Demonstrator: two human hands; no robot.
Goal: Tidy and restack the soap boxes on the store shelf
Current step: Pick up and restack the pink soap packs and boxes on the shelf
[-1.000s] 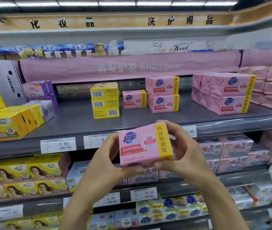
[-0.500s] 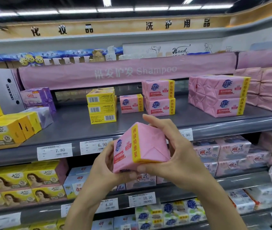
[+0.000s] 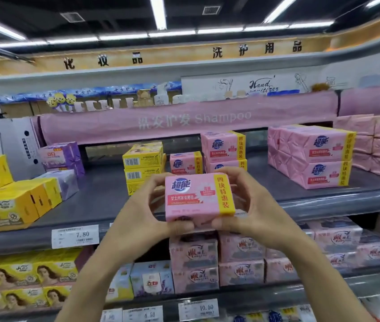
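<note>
**Pink soap box held up before the shelf**

You hold the pink soap box (image 3: 199, 197) in both hands, printed face toward you, level, in front of the grey shelf (image 3: 100, 201). Your left hand (image 3: 144, 212) and right hand (image 3: 251, 205) curl their fingers (image 3: 225, 174) round its ends, thumbs beneath. Behind it stand a yellow box stack (image 3: 143, 162) and a pink two-box stack (image 3: 225, 151).

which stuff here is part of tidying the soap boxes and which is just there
In the job: held pink soap box, left hand, right hand, matching pink stack, shelf.
Just there: Shampoo banner, 7.80 price tag, purple packs.
</note>
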